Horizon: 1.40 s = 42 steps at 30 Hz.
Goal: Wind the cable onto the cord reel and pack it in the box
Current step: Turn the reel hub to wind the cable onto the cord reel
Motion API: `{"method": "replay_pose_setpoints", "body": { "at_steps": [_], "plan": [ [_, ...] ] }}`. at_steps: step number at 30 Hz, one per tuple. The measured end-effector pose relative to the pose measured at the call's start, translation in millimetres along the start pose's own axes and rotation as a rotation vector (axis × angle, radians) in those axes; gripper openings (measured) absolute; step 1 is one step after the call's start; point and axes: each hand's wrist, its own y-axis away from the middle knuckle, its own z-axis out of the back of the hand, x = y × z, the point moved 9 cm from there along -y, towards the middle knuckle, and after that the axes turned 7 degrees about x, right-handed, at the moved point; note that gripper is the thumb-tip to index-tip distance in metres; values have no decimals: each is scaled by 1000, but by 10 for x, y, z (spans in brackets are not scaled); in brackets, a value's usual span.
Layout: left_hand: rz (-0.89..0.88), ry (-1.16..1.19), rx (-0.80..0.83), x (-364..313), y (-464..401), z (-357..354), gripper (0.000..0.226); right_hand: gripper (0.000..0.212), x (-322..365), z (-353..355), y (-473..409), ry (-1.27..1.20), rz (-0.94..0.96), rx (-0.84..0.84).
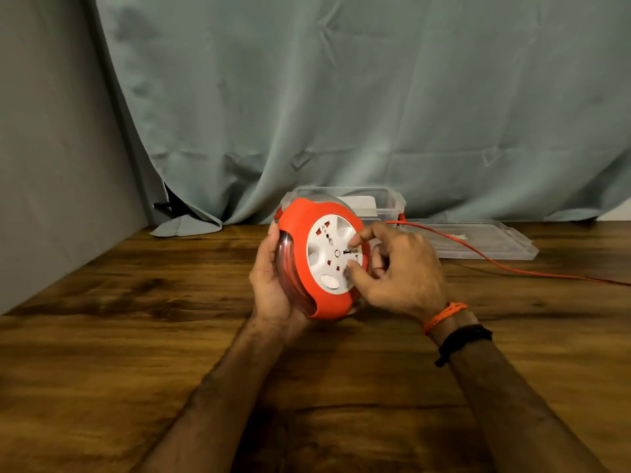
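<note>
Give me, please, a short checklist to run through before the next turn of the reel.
1. Left hand cradles reel: ok.
2. Right hand fingers on the white disc: ok.
3. Cable fully wound: not ok, it trails right across the table.
4. Cable free of snags off-frame: cannot tell.
5. Box open, lid beside it: ok.

A dark wooden table [136, 336] carries everything. At its far edge stands a clear plastic box [389, 203], its flat clear lid [478, 244] just beside it, and an orange cable [512, 268] trails across lid and tabletop.
</note>
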Motion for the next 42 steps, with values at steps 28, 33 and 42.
{"method": "replay_pose_setpoints", "body": {
  "at_steps": [28,33,42],
  "plan": [
    [-128,-155,-156,-139,-2,54,71,63,-158,-406,173,-283,-548,87],
    [-83,-98,-116,-118,-8,50,74,77,-99,-309,104,-209,-416,79],
    [4,-56,16,-45,-22,26,77,52,109,-53,23,84,50,138]
  ]
}}
